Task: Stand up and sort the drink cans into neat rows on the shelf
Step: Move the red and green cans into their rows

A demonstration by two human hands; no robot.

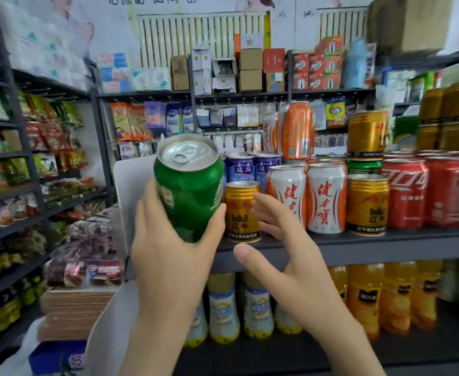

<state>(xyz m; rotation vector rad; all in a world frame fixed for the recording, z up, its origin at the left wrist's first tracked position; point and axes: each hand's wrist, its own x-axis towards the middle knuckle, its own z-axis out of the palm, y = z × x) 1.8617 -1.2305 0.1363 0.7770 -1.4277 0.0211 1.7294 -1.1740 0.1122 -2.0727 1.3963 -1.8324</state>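
The left hand [168,248] wraps a green drink can [189,185] from below, fingers closed round its lower body, holding it upright just off the left end of the shelf [358,246]. The right hand [291,256] is spread open and holds nothing, its fingertips [261,202] just beside a small gold Red Bull can [240,213] standing at the front edge. Whether they touch it is unclear. The green can hides part of the blue cans [252,166] behind.
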